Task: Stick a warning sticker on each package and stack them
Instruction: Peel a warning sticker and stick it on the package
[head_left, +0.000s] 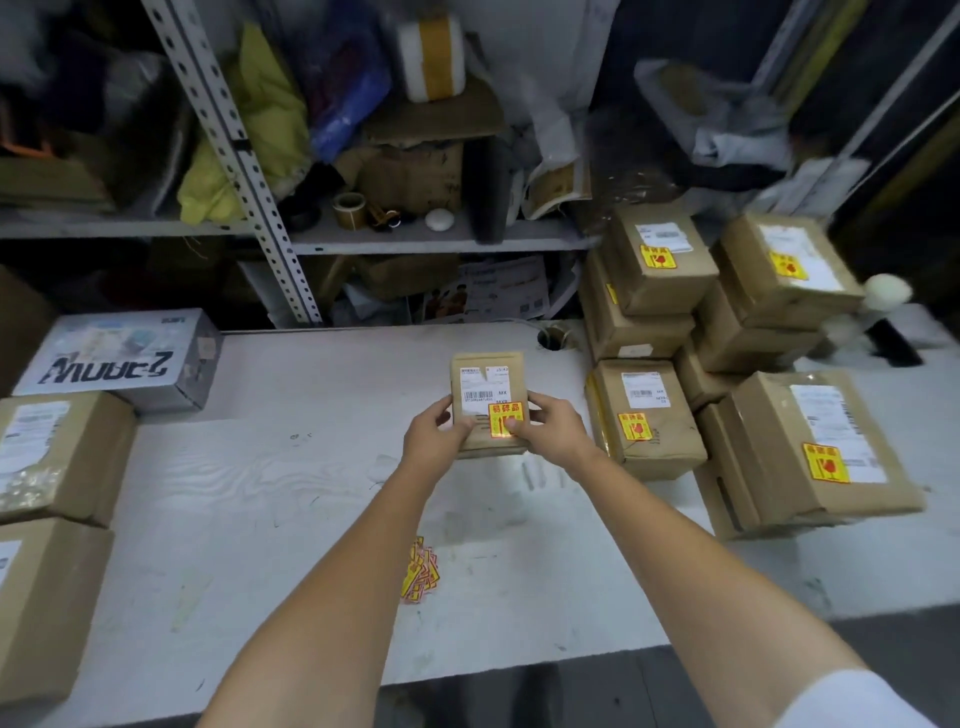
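Note:
A small brown package (487, 369) with a white shipping label is held above the middle of the white table (291, 467). My left hand (434, 434) grips its left edge. My right hand (553, 428) grips its right edge, with the thumb pressing on a yellow and red warning sticker (506, 418) at the package's lower right. A loose pile of the same stickers (418, 571) lies on the table nearer to me. To the right stands a stack of brown packages (727, 353) that carry warning stickers.
Brown boxes without warning stickers (57, 457) and a grey printed box (130, 358) sit at the left edge. A metal shelf (415, 234) cluttered with tape rolls, bags and cardboard rises behind the table. A round cable hole (553, 338) is near the back edge.

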